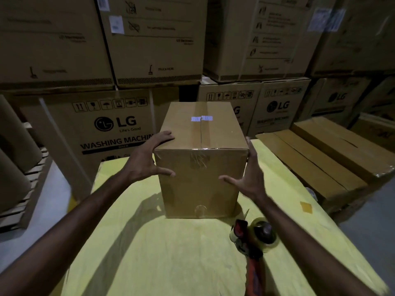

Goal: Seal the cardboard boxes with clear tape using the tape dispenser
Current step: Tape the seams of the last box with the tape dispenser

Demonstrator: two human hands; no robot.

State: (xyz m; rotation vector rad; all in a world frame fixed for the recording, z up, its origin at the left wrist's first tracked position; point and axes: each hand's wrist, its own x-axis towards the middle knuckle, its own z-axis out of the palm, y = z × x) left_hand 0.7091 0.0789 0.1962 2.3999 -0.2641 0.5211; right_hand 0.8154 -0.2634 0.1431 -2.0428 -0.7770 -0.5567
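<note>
A closed brown cardboard box (201, 159) stands upright on the yellow-covered table (162, 248). Clear tape runs along its top seam and down the near face. My left hand (147, 159) holds the box's left near edge, fingers on top and thumb on the near face. My right hand (248, 176) presses flat against the right near edge, fingers straight. The tape dispenser (252, 238), red-handled with a roll of clear tape, lies on the table at the near right, partly under my right forearm.
Large LG washing-machine cartons (119, 124) are stacked as a wall behind the table. Flat long cartons (320, 159) lie to the right. A small tape scrap (306, 207) sits on the table's right edge. Grey floor shows at left and right.
</note>
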